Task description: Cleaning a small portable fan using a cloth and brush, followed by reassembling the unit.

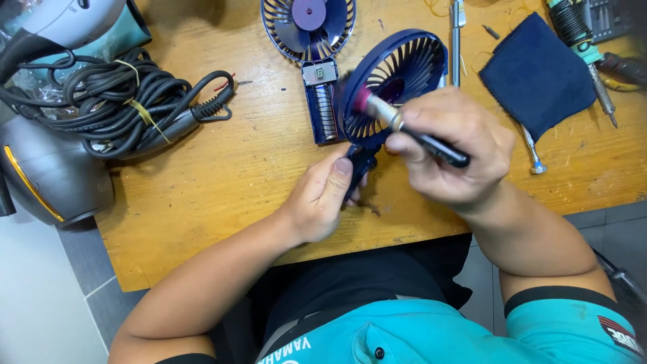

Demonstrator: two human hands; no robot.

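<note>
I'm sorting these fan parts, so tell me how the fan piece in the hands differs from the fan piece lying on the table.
The held fan shell is tilted up off the table, gripped at its handle by the left hand; the fan half on the table lies flat, untouched. The right hand works a brush on the held shell; the other gets none. The table one's handle lies open, its insides showing. Both are dark blue with round slatted grilles.

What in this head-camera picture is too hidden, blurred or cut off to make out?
- Brush tip: blurred in the head view, so its bristles are unclear.
- Fan cover handle: mostly hidden by the left hand.
- Brush handle's middle: covered by the right hand.
- Hair dryer: cut off by the left edge.
- Soldering iron: its top runs past the upper edge.
- Small display on the open fan body: too small to read.
</note>
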